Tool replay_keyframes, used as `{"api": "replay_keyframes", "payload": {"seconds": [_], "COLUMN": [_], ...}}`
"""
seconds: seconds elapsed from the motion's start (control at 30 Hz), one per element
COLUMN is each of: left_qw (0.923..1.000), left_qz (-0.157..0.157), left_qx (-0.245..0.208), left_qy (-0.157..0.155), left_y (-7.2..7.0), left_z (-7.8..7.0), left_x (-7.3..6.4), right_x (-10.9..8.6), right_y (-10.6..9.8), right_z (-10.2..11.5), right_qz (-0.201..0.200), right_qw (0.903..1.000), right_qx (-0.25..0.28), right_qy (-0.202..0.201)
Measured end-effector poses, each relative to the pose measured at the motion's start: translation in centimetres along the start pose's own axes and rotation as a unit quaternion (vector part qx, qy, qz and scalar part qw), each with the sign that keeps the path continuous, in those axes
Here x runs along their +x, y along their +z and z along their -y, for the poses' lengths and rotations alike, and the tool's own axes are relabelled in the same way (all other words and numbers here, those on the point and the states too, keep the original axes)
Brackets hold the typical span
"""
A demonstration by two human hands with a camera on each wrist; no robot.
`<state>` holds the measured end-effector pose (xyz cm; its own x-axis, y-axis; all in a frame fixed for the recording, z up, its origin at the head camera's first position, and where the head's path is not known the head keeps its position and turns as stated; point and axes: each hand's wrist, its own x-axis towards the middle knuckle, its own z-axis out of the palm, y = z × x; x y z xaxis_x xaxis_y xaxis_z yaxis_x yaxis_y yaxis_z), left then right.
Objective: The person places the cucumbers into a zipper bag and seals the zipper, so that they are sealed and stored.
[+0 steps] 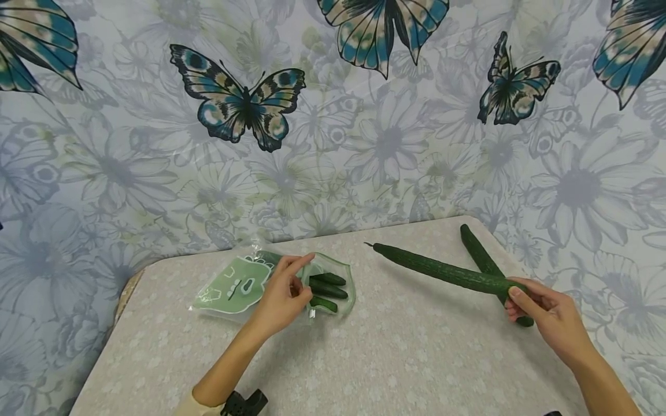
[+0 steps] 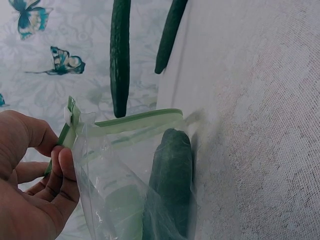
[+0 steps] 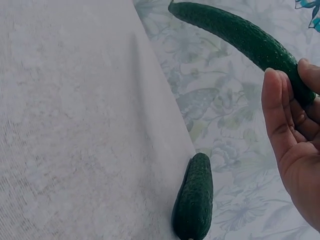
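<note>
A long dark green cucumber point(image 1: 442, 270) is held near its right end by my right hand point(image 1: 551, 318), between thumb and fingers. Its thin stem end points left, above the table. The left hand point(image 1: 283, 297) pinches the green-edged mouth of a clear zip bag point(image 1: 229, 289) printed with a green cartoon face. Several cucumbers point(image 1: 328, 287) lie inside the bag, their ends showing at its mouth. In the left wrist view, one bagged cucumber point(image 2: 170, 175) shows through the plastic. Another cucumber point(image 1: 481, 254) lies on the table beneath the held one, partly hidden by it.
A pale patterned cloth covers the table point(image 1: 406, 358), whose far edge meets a wall covering point(image 1: 333, 173) printed with butterflies and flowers. The loose cucumber lies close to the table's right edge. A black device point(image 1: 244, 403) is strapped at the left wrist.
</note>
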<state>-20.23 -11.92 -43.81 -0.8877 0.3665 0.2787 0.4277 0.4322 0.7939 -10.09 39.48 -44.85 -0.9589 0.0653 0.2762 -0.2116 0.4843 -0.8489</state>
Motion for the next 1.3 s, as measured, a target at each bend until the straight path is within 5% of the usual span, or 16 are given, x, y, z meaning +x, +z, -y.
{"api": "replay_keyframes", "payload": {"seconds": [0.33,0.6,1.3], "left_qw": [1.0000,1.0000,1.0000], "left_qz": [-0.006,0.005,0.004], "left_qx": [0.007,0.002,-0.002], "left_qy": [0.003,0.000,-0.008], "left_y": [-0.2,-0.2,-0.2], "left_z": [0.0,-0.1,-0.5], "left_x": [0.0,0.0,-0.3], "right_x": [0.2,1.2,5.0], "right_y": [0.6,2.1,11.1], "right_z": [1.2,1.5,2.2], "right_qz": [0.077,0.136,0.201], "right_qw": [0.9923,0.9824,0.9654], "right_qx": [0.094,0.114,0.155], "right_qy": [-0.028,-0.059,-0.061]}}
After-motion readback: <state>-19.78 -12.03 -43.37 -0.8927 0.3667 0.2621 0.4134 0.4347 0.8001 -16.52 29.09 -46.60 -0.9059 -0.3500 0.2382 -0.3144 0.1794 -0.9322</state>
